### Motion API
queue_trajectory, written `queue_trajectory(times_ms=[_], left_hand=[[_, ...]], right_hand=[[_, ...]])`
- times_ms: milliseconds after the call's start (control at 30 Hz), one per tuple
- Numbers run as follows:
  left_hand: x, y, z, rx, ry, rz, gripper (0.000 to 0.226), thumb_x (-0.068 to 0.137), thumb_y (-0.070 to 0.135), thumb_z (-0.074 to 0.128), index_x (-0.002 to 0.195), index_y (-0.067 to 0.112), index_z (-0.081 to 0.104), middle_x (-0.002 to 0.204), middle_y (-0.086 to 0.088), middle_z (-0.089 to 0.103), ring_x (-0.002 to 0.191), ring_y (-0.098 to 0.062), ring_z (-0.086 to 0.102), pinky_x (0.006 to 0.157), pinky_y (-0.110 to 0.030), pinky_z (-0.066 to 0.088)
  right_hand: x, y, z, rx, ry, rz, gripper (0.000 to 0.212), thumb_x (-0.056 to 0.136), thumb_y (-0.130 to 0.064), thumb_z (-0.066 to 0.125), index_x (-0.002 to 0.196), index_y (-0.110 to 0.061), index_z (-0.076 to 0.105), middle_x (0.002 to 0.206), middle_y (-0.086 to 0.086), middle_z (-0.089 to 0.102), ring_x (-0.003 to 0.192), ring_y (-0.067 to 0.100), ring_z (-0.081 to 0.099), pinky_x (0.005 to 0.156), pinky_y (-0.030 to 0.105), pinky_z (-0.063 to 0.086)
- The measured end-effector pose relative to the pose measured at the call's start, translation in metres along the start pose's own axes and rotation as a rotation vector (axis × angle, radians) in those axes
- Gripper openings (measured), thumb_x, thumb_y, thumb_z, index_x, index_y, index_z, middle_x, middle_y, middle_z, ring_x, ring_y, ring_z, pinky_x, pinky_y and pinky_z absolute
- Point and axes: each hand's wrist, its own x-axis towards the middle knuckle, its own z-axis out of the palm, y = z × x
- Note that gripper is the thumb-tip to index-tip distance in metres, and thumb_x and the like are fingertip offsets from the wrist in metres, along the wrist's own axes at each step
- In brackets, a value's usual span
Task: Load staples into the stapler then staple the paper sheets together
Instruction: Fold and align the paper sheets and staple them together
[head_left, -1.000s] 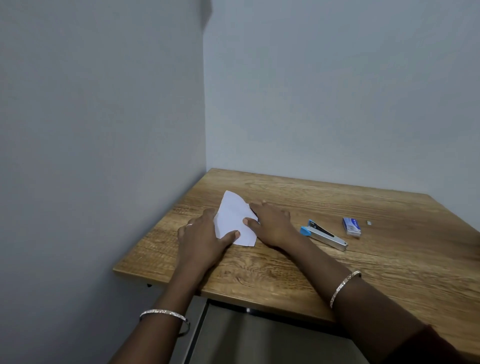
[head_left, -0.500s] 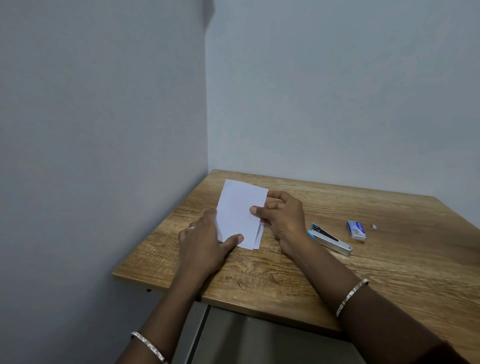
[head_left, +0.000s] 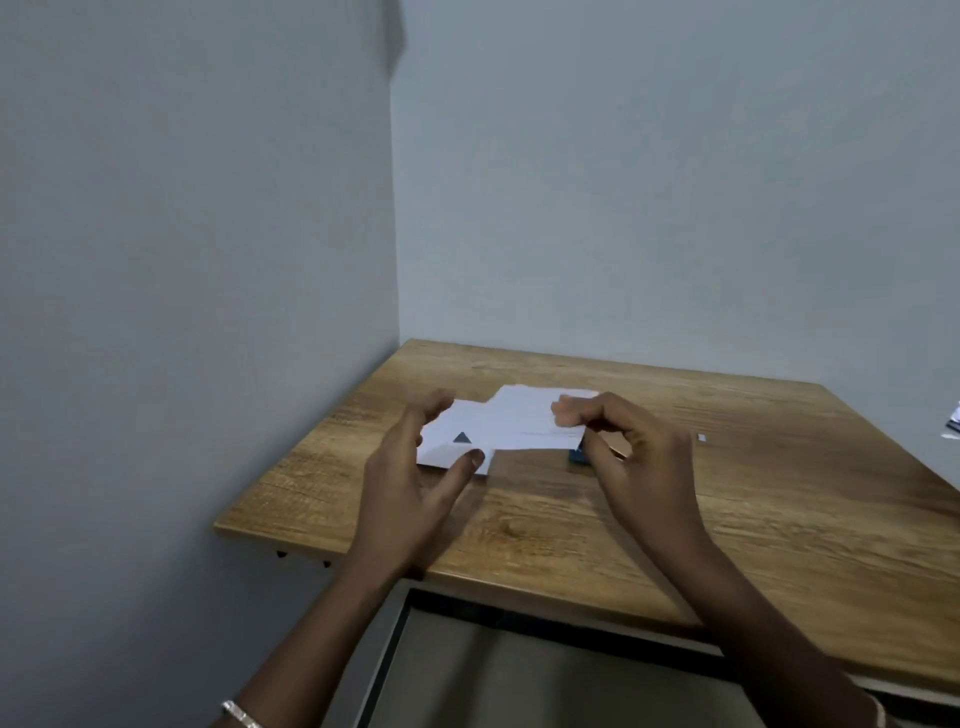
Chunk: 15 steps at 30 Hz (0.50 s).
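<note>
Head view, centre of the frame: white paper sheets (head_left: 511, 423) lie partly fanned, one sheet low at the left and another raised toward the right. On the lower sheet a small dark triangle shows. The right hand (head_left: 631, 452) pinches the right edge of the raised sheet between thumb and fingertips. The left hand (head_left: 410, 475) is spread wide just at the left sheet, its thumb tip touching that sheet's near edge. A dark blue bit of the stapler (head_left: 577, 457) peeks out beneath the paper, mostly hidden by the right hand. All sit on the wooden surface (head_left: 779, 493). A tiny pale speck (head_left: 702, 437) lies to the right. Grey walls (head_left: 208, 234) meet behind.
</note>
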Motion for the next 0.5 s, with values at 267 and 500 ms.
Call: queue_trajectory(times_ms=[267,500], left_hand=[[-0.031,0.023,0.022,0.101,-0.381,0.178,0.018,0.086,0.027,0.073,0.102,0.026,0.08,0.109,0.012,0.079,0.113,-0.001,0.067,0.096,-0.028,0.052],[-0.034,0.027,0.031,0.195,-0.441,0.13,0.025,0.094,0.046,0.058,0.075,0.03,0.063,0.058,0.011,0.058,0.058,-0.005,0.055,0.054,-0.027,0.039]], right_hand=[[-0.056,0.015,-0.064,-0.139,-0.507,0.176,0.028,0.086,0.008,0.068,0.093,-0.019,0.072,0.104,-0.009,0.079,0.11,-0.001,0.069,0.094,0.016,0.051],[-0.053,0.016,-0.079,-0.095,-0.626,0.308,0.027,0.098,-0.024,0.066,0.125,-0.023,0.072,0.121,-0.015,0.075,0.109,-0.005,0.067,0.093,0.015,0.05]])
